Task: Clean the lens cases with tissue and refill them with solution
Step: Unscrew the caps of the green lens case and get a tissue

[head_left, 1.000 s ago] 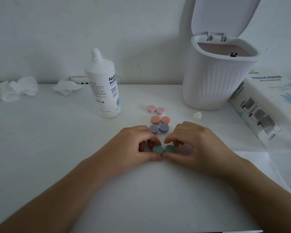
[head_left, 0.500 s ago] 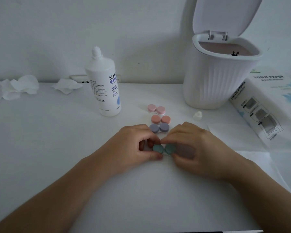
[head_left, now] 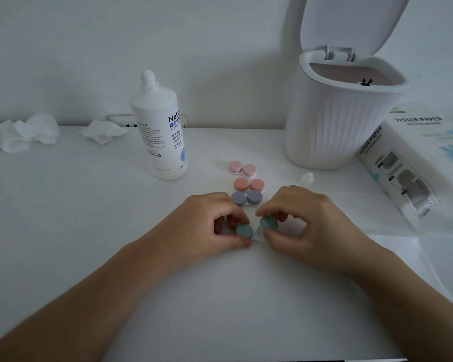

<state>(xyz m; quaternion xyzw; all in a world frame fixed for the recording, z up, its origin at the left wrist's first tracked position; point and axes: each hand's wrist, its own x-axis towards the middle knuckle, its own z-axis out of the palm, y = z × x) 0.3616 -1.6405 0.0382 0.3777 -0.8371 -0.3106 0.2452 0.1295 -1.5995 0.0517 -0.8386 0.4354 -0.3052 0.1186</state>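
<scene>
A lens case with two teal caps sits on the white table between my hands. My left hand (head_left: 209, 226) pinches its left teal cap (head_left: 244, 230). My right hand (head_left: 306, 223) pinches the right teal cap (head_left: 268, 222), which is tilted up off the white case base (head_left: 258, 234). Behind them lie three closed cases in a row: purple (head_left: 246, 198), orange (head_left: 249, 184) and pink (head_left: 242, 168). The white solution bottle (head_left: 158, 131) stands at the back left, uncapped, and its small cap (head_left: 306, 178) lies near the bin.
A white ribbed bin (head_left: 338, 121) with its lid up stands at the back right. A tissue paper pack (head_left: 413, 163) lies at the right, with a flat tissue sheet (head_left: 429, 257) in front of it. Crumpled tissues (head_left: 26, 133) (head_left: 102, 130) lie at the back left by the wall.
My right hand has turned and lifted the right teal cap, so it now tilts up from the case. My left hand keeps hold of the left cap.
</scene>
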